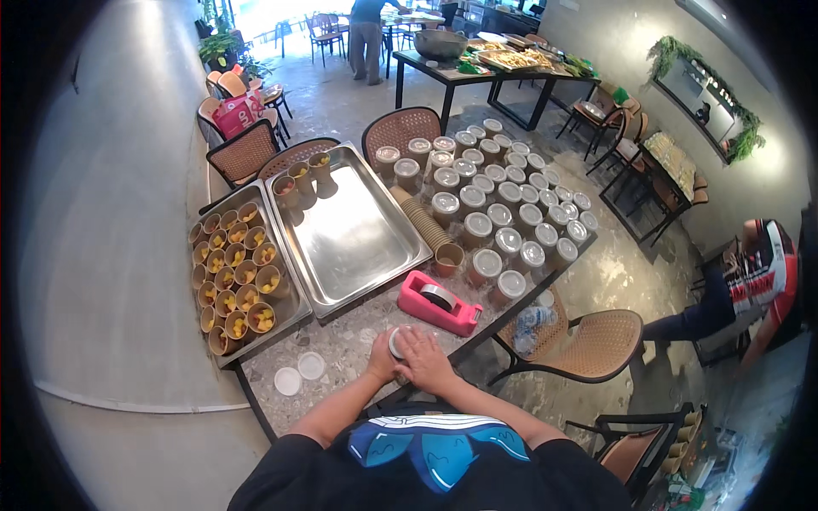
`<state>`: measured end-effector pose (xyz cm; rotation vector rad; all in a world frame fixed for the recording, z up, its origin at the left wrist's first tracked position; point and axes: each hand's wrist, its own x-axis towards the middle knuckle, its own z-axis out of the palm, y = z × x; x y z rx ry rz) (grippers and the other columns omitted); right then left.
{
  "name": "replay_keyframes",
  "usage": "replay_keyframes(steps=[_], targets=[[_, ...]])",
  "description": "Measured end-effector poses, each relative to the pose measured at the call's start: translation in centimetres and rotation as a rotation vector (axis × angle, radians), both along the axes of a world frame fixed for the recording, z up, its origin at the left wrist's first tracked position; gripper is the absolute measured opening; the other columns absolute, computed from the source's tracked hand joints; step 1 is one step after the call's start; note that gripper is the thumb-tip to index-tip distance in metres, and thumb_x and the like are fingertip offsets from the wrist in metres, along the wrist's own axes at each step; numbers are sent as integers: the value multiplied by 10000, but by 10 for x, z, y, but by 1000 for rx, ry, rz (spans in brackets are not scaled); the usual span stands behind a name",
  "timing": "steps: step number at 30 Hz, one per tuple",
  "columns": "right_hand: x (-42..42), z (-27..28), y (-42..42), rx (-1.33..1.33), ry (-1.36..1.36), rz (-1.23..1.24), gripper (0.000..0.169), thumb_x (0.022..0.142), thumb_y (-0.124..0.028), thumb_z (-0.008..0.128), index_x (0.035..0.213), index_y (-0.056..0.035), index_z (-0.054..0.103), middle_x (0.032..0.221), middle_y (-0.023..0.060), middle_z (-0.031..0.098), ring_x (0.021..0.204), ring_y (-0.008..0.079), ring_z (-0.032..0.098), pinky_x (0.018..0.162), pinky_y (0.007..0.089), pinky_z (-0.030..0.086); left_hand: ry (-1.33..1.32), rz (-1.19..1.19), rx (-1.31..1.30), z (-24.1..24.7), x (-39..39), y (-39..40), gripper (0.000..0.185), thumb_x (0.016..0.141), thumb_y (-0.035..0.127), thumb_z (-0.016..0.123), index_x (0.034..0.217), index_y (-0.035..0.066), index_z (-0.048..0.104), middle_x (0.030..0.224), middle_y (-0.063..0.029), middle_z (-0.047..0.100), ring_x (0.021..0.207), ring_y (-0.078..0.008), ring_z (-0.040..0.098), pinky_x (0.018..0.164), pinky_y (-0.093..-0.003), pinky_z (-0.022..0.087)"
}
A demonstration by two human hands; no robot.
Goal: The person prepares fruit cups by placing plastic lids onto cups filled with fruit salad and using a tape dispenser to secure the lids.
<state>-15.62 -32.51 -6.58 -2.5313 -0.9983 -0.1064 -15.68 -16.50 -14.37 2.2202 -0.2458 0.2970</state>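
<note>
Near the table's front edge, my left hand (383, 358) grips a cup with a white lid (397, 342), mostly hidden by the hands. My right hand (425, 361) lies over the lid's top and side. Just beyond them stands a pink tape dispenser (439, 303). Two loose lids (311, 366) lie on the terrazzo table (348, 342) to the left. A metal tray (305, 314) at far left holds open paper cups of cut fruit (261, 316). Beside it, a second metal tray (358, 281) has a few filled cups at its far end. A row of nested paper cups (425, 220) lies along that tray.
Many lidded cups (478, 225) crowd the table's right side. A cane chair (604, 345) with plastic packaging (533, 329) stands at the right edge. One person (760, 281) is at far right, another (367, 38) at the back near a food table (460, 76).
</note>
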Motion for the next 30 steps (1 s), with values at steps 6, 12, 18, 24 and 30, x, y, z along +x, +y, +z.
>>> replay_keyframes(steps=[6, 12, 18, 24, 30], targets=[[1, 1, 20, -226, 17, 91, 808, 831, -540, 545, 1435, -52, 320, 1520, 147, 261, 1397, 337, 252, 1105, 536, 204, 78, 57, 70, -13, -2, 13, 643, 675, 330, 735, 1218, 56, 528, 1136, -166, 592, 1030, -369, 552, 887, -450, 437], [3, -1, 12, -207, 2, -19, 802, 857, -553, 505, 1443, -42, 310, 1543, 159, 198, 1432, 355, 147, 1091, 635, 65, -54, 24, -51, -11, 6, 6, 638, 658, 346, 747, 1203, 82, 547, 1098, -148, 618, 989, -345, 584, 865, -453, 454], [2, 8, 16, -227, -44, 28, 762, 839, -549, 522, 1437, -109, 352, 1536, 125, 235, 1433, 343, 147, 1077, 658, 64, 67, 93, 40, -21, 0, 13, 656, 656, 378, 741, 1209, 91, 539, 1053, -143, 624, 979, -345, 582, 865, -459, 443], [5, -1, 9, -192, 26, 86, 809, 800, -506, 598, 1442, -95, 328, 1535, 128, 232, 1423, 335, 184, 1072, 638, 150, 65, 99, 71, -21, 5, 5, 676, 642, 393, 753, 1212, 96, 544, 1039, -125, 629, 971, -329, 579, 855, -459, 433], [21, 44, 10, -299, 64, 177, 776, 746, -332, 700, 1418, -159, 354, 1501, 168, 269, 1385, 377, 248, 1062, 588, 257, 120, 90, 124, -20, 0, 7, 726, 608, 417, 788, 1202, 76, 549, 1059, -131, 611, 1000, -327, 556, 885, -462, 406]])
